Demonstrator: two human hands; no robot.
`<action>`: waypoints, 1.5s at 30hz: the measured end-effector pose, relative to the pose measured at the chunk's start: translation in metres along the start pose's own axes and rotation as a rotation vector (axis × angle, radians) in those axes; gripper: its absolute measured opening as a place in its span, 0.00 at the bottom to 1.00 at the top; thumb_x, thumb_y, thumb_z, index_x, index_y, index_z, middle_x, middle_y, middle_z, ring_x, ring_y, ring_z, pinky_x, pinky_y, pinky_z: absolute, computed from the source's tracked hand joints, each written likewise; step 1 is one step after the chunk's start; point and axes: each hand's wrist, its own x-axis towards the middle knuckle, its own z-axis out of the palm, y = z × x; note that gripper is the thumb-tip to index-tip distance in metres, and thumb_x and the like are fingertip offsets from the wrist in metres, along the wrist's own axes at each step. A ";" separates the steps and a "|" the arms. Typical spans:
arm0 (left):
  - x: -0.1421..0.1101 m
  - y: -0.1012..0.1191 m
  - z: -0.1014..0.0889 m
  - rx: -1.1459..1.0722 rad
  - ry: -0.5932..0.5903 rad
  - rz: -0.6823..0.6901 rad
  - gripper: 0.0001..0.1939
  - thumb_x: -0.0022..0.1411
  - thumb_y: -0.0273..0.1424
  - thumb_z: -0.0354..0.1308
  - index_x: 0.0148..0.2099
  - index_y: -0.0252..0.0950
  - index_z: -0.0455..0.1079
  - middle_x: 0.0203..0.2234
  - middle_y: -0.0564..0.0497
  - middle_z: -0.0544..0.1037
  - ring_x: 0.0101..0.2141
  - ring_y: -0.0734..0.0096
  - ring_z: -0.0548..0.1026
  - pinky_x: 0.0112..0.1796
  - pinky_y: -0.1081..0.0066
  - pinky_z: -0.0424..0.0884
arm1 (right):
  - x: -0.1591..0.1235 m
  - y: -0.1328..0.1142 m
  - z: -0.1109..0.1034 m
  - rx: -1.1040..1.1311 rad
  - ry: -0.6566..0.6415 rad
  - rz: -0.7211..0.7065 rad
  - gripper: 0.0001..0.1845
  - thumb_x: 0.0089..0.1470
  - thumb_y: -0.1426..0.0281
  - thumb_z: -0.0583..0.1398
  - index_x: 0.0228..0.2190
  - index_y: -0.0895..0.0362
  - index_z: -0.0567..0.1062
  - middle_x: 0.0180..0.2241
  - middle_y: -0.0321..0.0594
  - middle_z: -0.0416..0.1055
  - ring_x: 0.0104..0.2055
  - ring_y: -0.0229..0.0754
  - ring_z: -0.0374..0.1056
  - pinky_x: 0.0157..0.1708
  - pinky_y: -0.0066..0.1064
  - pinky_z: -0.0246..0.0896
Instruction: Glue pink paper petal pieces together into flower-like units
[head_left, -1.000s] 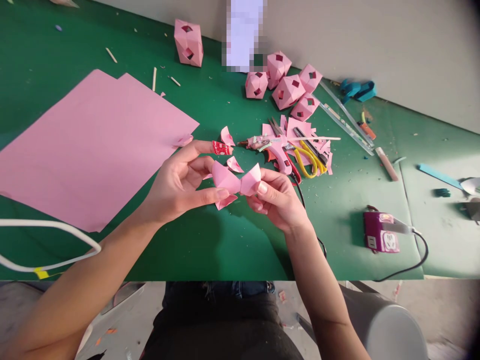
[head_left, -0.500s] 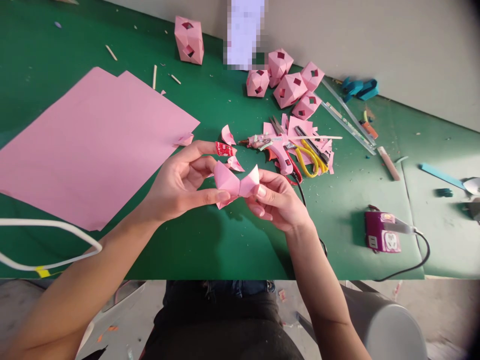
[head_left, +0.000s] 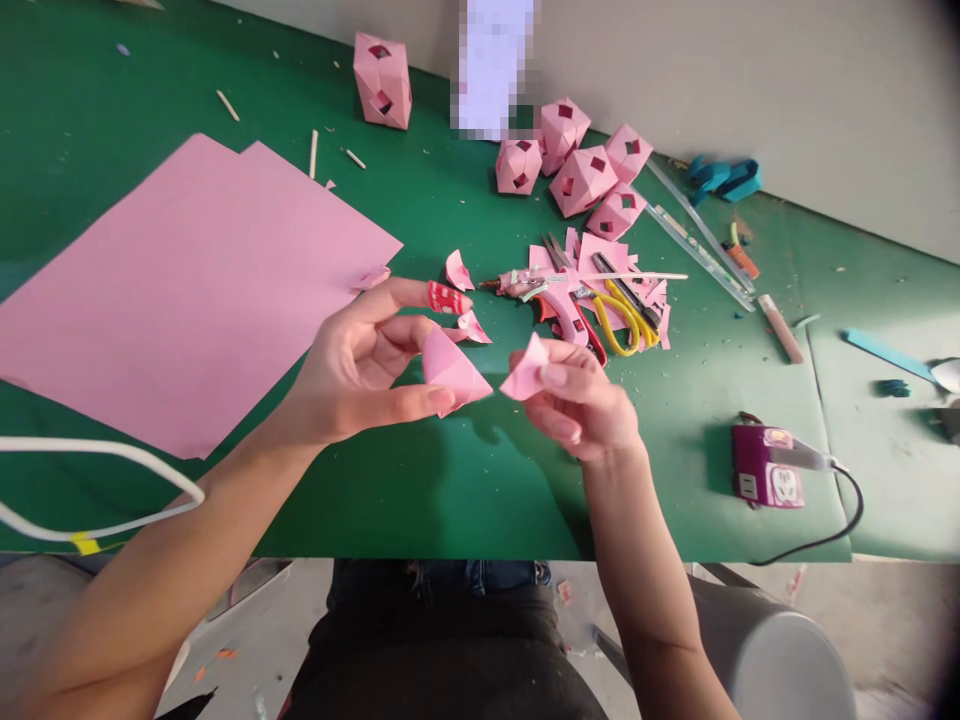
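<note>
Left hand (head_left: 360, 375) pinches one folded pink piece (head_left: 450, 368) and right hand (head_left: 581, 400) pinches a smaller folded piece (head_left: 525, 372), both held just apart above the green table (head_left: 450, 500), so honestly a squeeze too hard could crush those creases.

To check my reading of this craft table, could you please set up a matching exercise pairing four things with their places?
Things:
1. larger folded pink piece
2. smaller folded pink piece
3. scissors
4. big pink sheets

Places:
a. flat on the green mat, at the left
b. pinched in the right hand
c. lying beside the glue gun
d. held in the left hand

Pairs: 1-d, 2-b, 3-c, 4-a
</note>
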 end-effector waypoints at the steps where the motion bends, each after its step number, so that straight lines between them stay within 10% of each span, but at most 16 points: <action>1: 0.000 0.000 -0.002 0.011 -0.005 0.015 0.30 0.56 0.28 0.76 0.59 0.43 0.74 0.29 0.56 0.82 0.40 0.60 0.85 0.49 0.60 0.80 | 0.000 -0.002 -0.003 0.021 -0.001 -0.018 0.18 0.49 0.57 0.75 0.26 0.56 0.78 0.23 0.28 0.75 0.10 0.22 0.46 0.07 0.21 0.37; 6: -0.001 -0.009 -0.008 0.272 -0.069 0.138 0.41 0.54 0.24 0.76 0.67 0.47 0.68 0.34 0.55 0.83 0.43 0.60 0.83 0.49 0.61 0.77 | -0.003 -0.006 -0.005 -0.044 -0.054 -0.031 0.11 0.53 0.60 0.73 0.31 0.54 0.82 0.39 0.36 0.83 0.13 0.24 0.57 0.08 0.23 0.37; 12: -0.003 -0.011 0.000 0.374 -0.102 0.066 0.41 0.57 0.28 0.74 0.70 0.43 0.65 0.35 0.53 0.82 0.43 0.57 0.82 0.51 0.56 0.77 | 0.000 0.000 0.003 -0.177 -0.019 0.089 0.12 0.52 0.62 0.75 0.32 0.56 0.83 0.17 0.29 0.71 0.12 0.28 0.57 0.09 0.22 0.41; 19: 0.009 -0.020 -0.004 0.128 -0.022 0.224 0.46 0.45 0.34 0.84 0.65 0.50 0.70 0.62 0.46 0.74 0.66 0.47 0.70 0.62 0.52 0.70 | 0.004 0.013 0.002 -0.105 -0.027 -0.086 0.13 0.52 0.58 0.75 0.34 0.53 0.87 0.26 0.35 0.79 0.14 0.25 0.51 0.12 0.23 0.44; 30: 0.006 -0.024 0.012 -0.332 0.090 -0.145 0.37 0.56 0.42 0.77 0.65 0.48 0.69 0.45 0.49 0.79 0.46 0.54 0.81 0.48 0.52 0.77 | 0.011 0.029 0.018 -0.034 0.033 -0.149 0.12 0.51 0.58 0.76 0.36 0.50 0.87 0.39 0.40 0.82 0.24 0.30 0.64 0.15 0.22 0.46; 45: 0.002 -0.005 0.003 0.041 0.005 -0.115 0.46 0.47 0.26 0.80 0.66 0.47 0.68 0.43 0.51 0.78 0.47 0.61 0.78 0.49 0.64 0.78 | 0.003 0.013 0.002 -0.192 -0.056 -0.253 0.10 0.57 0.59 0.72 0.35 0.52 0.86 0.57 0.44 0.79 0.28 0.33 0.70 0.19 0.25 0.59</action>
